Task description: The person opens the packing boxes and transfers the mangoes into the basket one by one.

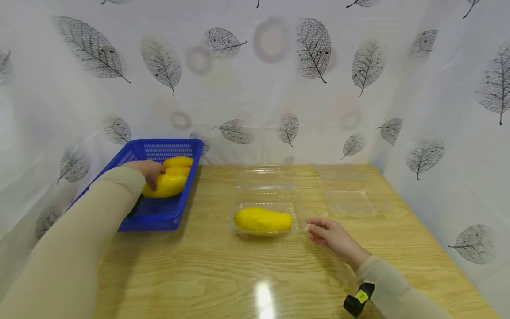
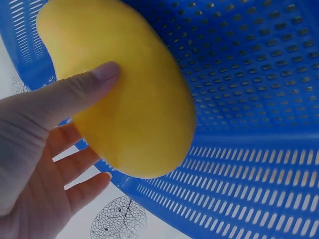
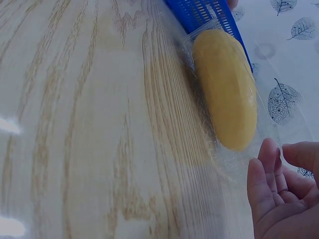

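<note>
My left hand (image 1: 145, 170) reaches into a blue plastic basket (image 1: 185, 201) and grips a yellow mango (image 2: 134, 99). In the left wrist view the thumb lies across the mango, the fingers on its other side. Two more mangoes (image 1: 178, 161) lie behind it in the basket. Another mango (image 1: 263, 220) lies in an open clear plastic box (image 1: 275, 195) at the middle of the table. At that box's right edge is my right hand (image 1: 330, 237), thumb and forefinger pinching the thin rim; the clear plastic is hard to make out there.
A second clear plastic container (image 1: 350, 201) stands at the back right of the wooden table (image 1: 223, 279). Behind and on both sides hangs a white curtain (image 1: 247, 97) with a leaf print. The basket stands against it at the left.
</note>
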